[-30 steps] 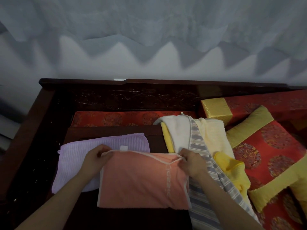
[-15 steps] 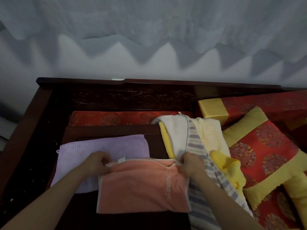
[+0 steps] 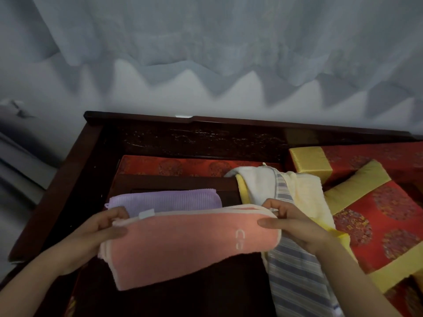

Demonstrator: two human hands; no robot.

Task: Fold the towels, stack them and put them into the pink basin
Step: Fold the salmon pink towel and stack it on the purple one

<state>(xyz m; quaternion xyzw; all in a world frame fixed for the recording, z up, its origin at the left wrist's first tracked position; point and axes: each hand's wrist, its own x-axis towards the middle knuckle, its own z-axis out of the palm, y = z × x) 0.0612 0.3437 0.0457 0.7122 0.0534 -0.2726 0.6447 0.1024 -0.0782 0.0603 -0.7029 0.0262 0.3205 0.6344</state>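
The coral towel [image 3: 190, 243] is held up between both hands as a folded band with a pale trim along its top edge and a small white label [image 3: 146, 213] near the upper left. The left hand [image 3: 100, 232] grips its left end, thumb laid across the near face and fingers curled behind; the right hand [image 3: 290, 225] grips the right end the same way, thumb in front, fingers pinching the top corner. The cloth spans the gap between the two grips and sags a little towards the lower left. Its bottom edge hangs over the dark wooden seat [image 3: 206, 294], though the dim light makes it hard to tell whether it touches the wood.

Half a second earlier this towel lay flat on the seat with the hands at its far corners; now its far edge has been raised and drawn towards the person, and it hides the near part of the lilac towel [image 3: 169, 200], which lies flat just behind it as before.

To the right, a striped towel [image 3: 295, 271] runs under the right wrist, lying over a cream towel [image 3: 306, 193] and beside a white towel [image 3: 256, 181]. Red and yellow cushions [image 3: 375, 225] lie further right, and the carved wooden backrest [image 3: 206, 143] stands against a pale wall
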